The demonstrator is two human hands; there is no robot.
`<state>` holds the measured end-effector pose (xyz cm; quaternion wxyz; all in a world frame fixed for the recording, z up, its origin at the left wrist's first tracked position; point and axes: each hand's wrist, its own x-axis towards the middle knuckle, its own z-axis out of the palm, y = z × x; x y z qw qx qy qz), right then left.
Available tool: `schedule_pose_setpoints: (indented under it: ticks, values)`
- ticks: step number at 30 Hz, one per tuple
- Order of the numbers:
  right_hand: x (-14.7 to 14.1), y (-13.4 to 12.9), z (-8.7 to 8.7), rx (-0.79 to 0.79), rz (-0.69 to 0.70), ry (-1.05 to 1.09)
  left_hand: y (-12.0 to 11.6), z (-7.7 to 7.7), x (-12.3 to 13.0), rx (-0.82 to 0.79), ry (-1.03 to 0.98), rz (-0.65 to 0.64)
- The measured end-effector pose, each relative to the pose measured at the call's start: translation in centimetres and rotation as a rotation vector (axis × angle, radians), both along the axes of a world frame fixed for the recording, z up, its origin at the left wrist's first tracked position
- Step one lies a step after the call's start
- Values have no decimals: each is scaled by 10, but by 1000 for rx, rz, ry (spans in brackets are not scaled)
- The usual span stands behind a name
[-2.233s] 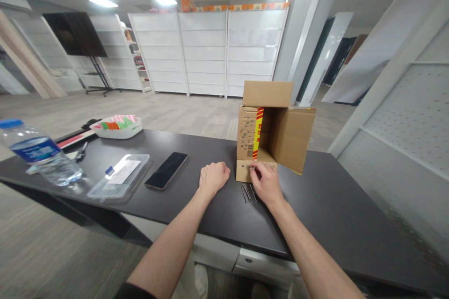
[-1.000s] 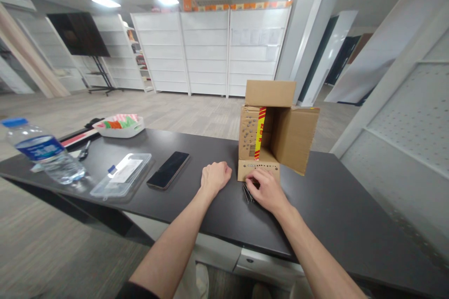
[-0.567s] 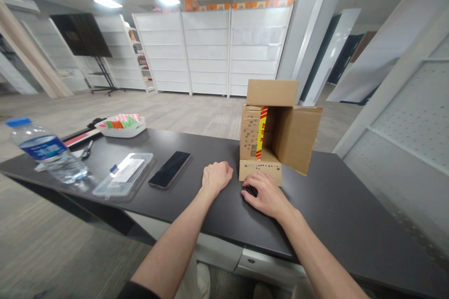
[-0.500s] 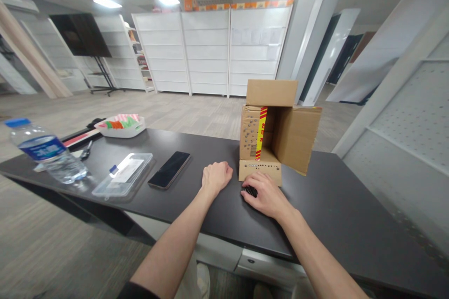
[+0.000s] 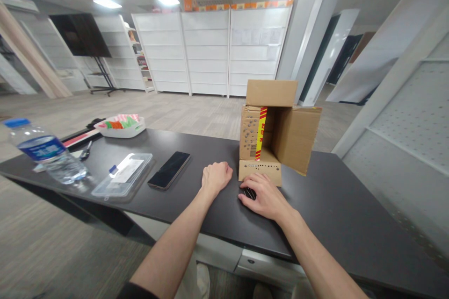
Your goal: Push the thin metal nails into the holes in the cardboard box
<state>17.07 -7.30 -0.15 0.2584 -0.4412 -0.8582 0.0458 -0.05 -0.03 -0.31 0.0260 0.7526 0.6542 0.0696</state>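
Observation:
My left hand (image 5: 216,176) rests on the dark table as a loose fist, with nothing visible in it. To its right, my right hand (image 5: 263,195) curves over a small black object (image 5: 249,193), mostly covered by the palm and fingers. Just beyond my right hand stands an open cardboard box (image 5: 249,131) with yellow and red tape. One flap points up, another swings out to the right, and a lower flap with small dark dots hangs near my fingertips. A dark phone (image 5: 170,170) lies to the left of my left hand.
Left of the phone lies a clear plastic case (image 5: 122,175). A water bottle (image 5: 49,152) with a blue cap is at the far left. Behind them sits a white tray (image 5: 126,131) with colourful items. The table (image 5: 336,205) extends right, towards a white perforated panel (image 5: 407,135).
My right hand has shifted very slightly left with the black object under it. My left hand, the box and the other things look unmoved.

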Motion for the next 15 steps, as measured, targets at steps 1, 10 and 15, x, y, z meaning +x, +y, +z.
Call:
schedule_pose_setpoints:
  ticks: [1,10,15]
  values:
    - [0,0,0,0,1,4,0,0,0,-7,-2,1]
    - [-1,-1,1,-10,9,9,-2,4,0,-15,5,3]
    - [-1,0,-2,-20,3,4,-3,6,1,-33,5,14]
